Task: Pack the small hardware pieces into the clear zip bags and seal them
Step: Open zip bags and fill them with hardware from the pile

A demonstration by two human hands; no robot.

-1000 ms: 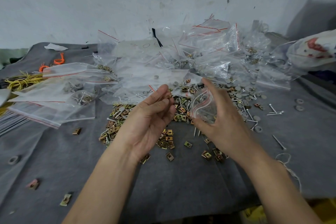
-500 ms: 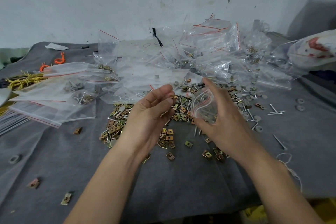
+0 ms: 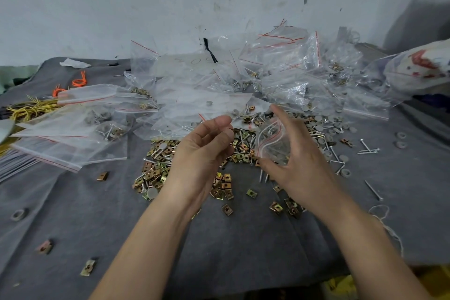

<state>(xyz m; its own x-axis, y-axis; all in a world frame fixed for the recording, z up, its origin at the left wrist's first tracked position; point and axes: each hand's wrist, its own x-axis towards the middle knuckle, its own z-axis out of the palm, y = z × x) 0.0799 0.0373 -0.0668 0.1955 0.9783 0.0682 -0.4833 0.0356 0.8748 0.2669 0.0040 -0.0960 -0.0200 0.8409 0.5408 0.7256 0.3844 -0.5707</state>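
My right hand [image 3: 299, 165] pinches a small clear zip bag [image 3: 270, 141] with a red seal line between thumb and fingers, with its mouth turned left. My left hand [image 3: 202, 151] hovers palm up just left of the bag mouth. Its fingers curl toward the thumb, and whether anything sits between them is hidden. Below both hands lies a pile of brass clip nuts [image 3: 155, 173] mixed with nails. Grey washers [image 3: 326, 124] and loose nails [image 3: 370, 151] spread to the right on the grey cloth [image 3: 243, 251].
A heap of filled clear bags [image 3: 280, 75] lies against the wall behind the hands. More bags [image 3: 73, 129] lie at the left, beside yellow wire [image 3: 26, 109] and orange bands [image 3: 79, 80]. A white printed sack [image 3: 418, 68] sits far right. Stray clips dot the near left cloth.
My left hand's fingers have curled in toward the thumb and edged closer to the bag mouth. My right hand and the bag have stayed nearly still.
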